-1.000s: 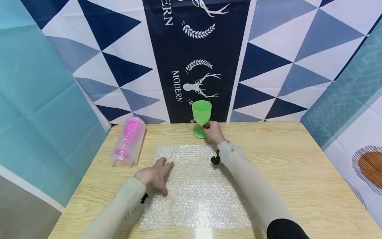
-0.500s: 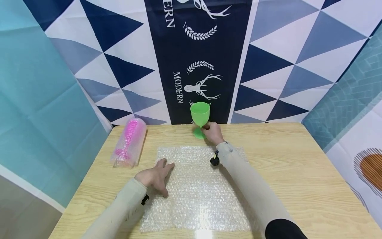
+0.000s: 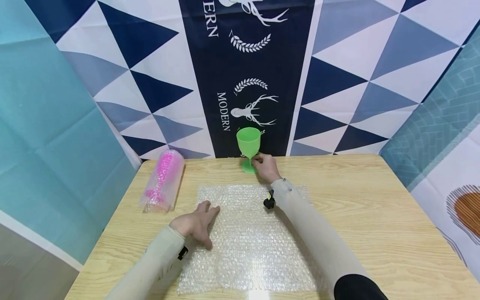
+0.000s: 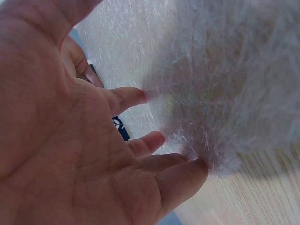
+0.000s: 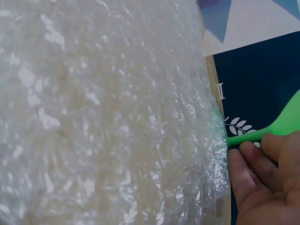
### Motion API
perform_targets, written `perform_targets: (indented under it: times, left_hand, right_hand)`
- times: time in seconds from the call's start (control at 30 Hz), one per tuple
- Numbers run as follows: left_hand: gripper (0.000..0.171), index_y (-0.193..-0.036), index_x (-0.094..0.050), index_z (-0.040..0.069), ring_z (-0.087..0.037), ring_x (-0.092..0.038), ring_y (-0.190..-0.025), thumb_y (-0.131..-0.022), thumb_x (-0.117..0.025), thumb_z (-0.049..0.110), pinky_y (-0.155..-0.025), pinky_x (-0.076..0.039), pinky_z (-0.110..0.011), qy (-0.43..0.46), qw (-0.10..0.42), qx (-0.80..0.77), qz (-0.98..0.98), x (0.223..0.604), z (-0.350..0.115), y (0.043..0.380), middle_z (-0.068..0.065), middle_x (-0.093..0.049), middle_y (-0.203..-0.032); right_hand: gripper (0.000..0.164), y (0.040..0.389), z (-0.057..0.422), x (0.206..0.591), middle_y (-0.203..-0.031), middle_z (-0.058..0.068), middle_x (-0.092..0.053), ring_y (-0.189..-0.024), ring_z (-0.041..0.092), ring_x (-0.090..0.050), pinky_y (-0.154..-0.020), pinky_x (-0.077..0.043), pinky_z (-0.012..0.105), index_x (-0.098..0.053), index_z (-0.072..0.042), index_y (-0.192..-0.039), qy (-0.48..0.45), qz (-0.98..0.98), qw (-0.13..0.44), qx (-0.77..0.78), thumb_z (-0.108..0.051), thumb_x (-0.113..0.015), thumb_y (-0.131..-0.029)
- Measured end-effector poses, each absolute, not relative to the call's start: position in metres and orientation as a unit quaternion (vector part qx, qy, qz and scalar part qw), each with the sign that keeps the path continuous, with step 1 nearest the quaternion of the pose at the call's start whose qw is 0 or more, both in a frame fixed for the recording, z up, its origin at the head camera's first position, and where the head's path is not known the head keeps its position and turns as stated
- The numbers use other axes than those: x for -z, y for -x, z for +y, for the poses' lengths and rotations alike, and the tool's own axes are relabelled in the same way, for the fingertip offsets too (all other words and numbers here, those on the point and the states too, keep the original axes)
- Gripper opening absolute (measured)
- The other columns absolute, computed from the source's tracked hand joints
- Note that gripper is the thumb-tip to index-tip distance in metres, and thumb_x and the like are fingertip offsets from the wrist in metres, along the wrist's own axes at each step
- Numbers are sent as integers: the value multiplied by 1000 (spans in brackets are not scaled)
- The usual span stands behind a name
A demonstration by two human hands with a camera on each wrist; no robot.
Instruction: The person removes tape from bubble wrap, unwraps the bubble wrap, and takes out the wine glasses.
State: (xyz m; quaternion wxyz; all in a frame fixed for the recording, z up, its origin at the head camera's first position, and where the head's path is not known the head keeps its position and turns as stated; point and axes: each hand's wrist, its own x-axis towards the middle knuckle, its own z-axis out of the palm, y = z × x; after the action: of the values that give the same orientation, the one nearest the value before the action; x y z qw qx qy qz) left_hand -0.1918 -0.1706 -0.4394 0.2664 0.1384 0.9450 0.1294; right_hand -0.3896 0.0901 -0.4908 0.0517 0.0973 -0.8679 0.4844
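A green plastic goblet [image 3: 248, 141] is upright at the table's back edge. My right hand [image 3: 267, 167] pinches its stem from the right, as the right wrist view also shows with the goblet's stem [image 5: 248, 136] at the fingertips. Whether its foot touches the tabletop I cannot tell. In front of it a sheet of clear bubble wrap [image 3: 255, 237] lies flat. My left hand [image 3: 195, 224], fingers spread, rests on the sheet's left edge. Seen from the left wrist, its fingertips touch the bubble wrap [image 4: 197, 93].
A pink item wrapped in bubble wrap [image 3: 163, 181] lies at the back left of the wooden table [image 3: 367, 221]. Behind the table hangs a patterned cloth [image 3: 337, 83], close to the goblet. A teal cloth [image 3: 56, 125] borders the left side.
The goblet has shifted slightly left along the back edge, with my right hand still on its stem. My left hand keeps its place on the bubble wrap.
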Motion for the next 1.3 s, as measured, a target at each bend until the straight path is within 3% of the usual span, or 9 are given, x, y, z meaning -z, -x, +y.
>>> perform_targets:
  times: [0.37, 0.67, 0.8, 1.0, 1.3]
  left_hand:
    - [125, -164, -25, 16, -43, -23, -154, -64, -98, 31, -99, -54, -59, -133, 268, -131, 945, 439, -170, 190, -21, -8, -170]
    - [125, -164, -24, 15, -43, -21, -154, -63, -98, 28, -103, -52, -58, -133, 265, -142, 945, 443, -171, 190, -21, -8, -169]
    - [126, -164, -24, 16, -43, -21, -155, -63, -98, 28, -103, -52, -58, -131, 265, -143, 945, 444, -172, 191, -21, -7, -170]
    - [127, -165, -22, 18, -46, -16, -155, -63, -97, 27, -103, -50, -62, -122, 275, -164, 940, 446, -173, 188, -19, -3, -171]
    - [126, -165, -20, 15, -46, -10, -157, -66, -96, 24, -107, -47, -61, -135, 276, -182, 934, 446, -176, 187, -21, 1, -171]
  right_hand:
    - [22, 385, 88, 488, -118, 18, -74, -112, 33, -69, -98, -57, 43, -73, 0, -117, -111, -871, 35, -477, -10, -63, -101]
    - [33, 363, 102, 483, -125, 23, -69, -115, 35, -68, -93, -60, 41, -62, 3, -133, -131, -858, -10, -497, -8, -59, -102]
    - [36, 349, 114, 476, -120, 26, -70, -109, 37, -70, -86, -62, 40, -60, 7, -135, -156, -856, -10, -492, -8, -59, -102]
    - [36, 315, 134, 465, -119, 23, -72, -108, 36, -70, -96, -58, 44, -61, 5, -134, -173, -858, 0, -484, -10, -63, -101]
    - [33, 261, 165, 452, -122, 20, -71, -111, 33, -70, -96, -59, 38, -63, 2, -132, -188, -840, -22, -508, -8, -64, -100]
